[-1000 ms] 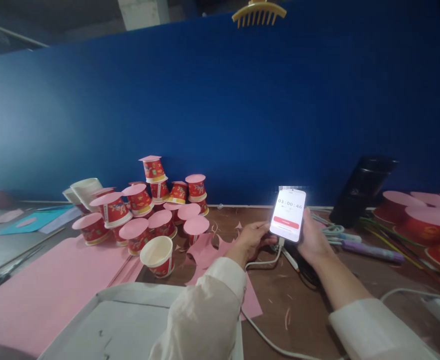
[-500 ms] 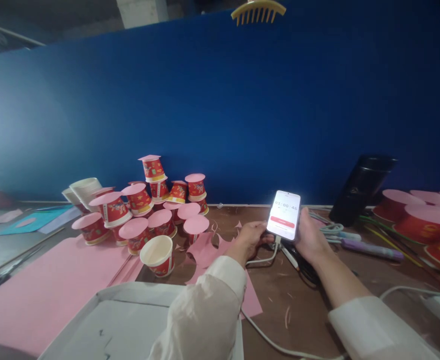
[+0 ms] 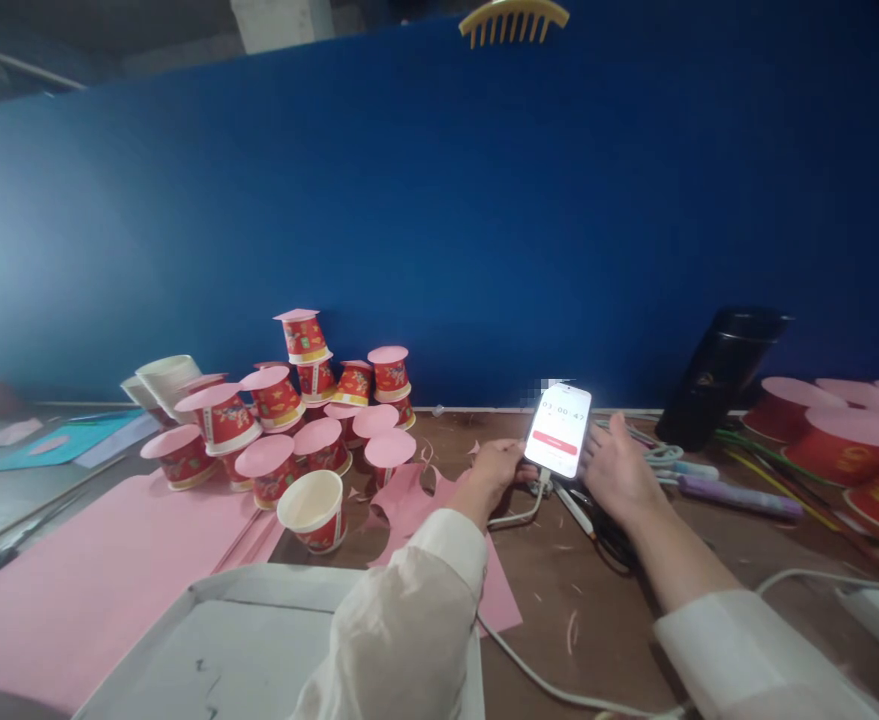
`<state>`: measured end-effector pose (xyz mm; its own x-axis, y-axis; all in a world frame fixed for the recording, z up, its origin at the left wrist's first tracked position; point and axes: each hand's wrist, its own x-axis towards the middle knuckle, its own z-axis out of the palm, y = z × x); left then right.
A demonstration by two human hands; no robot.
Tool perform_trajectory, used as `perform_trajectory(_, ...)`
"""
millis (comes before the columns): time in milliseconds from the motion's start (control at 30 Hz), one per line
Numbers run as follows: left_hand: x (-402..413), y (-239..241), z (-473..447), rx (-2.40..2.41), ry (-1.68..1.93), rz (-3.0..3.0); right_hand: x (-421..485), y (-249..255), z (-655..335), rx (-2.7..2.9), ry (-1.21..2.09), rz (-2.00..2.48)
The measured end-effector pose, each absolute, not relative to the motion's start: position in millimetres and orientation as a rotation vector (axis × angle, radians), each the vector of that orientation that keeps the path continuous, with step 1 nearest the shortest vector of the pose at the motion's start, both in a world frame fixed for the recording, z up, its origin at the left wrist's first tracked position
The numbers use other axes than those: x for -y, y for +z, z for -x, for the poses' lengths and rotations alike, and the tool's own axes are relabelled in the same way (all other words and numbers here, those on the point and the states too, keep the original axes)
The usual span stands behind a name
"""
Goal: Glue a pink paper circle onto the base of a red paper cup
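Note:
A smartphone with a lit white screen, a timer readout and a red button is tilted up above the table, a white charging cable plugged into its lower end. My left hand grips the phone's lower left edge, fingers closed on it. Beside the phone's right edge, my right hand is open, its thumb raised and apart from the screen; its fingertips are close to the phone, and I cannot tell whether they touch it.
Red paper cups topped with pink paper discs are stacked at left, near an upright cup. Pink sheets and a white tray lie in front. A black bottle, a purple marker and more covered cups stand right.
The phone has shifted slightly left with my left hand. My right hand has loosened from the phone's right side, its thumb and fingers now spread.

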<state>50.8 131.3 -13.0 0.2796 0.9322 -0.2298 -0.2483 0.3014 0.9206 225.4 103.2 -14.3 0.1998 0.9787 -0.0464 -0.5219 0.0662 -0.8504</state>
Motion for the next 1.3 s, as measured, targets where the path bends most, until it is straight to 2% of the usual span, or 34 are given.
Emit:
perform_trajectory(467, -132, -12, -47, -0.947, 1.011, -0.946, -98, -3, -219, 0.63, 1.232, 0.92)
perform_trajectory(833, -128, -7, -47, -0.738, 1.067, -0.999, -92, 12, -206, 0.595, 1.109, 0.673)
perform_trajectory(1300, -130, -9, -44, -0.658, 1.098, -0.952, -89, 19, -201, 0.55, 1.095, 0.598)
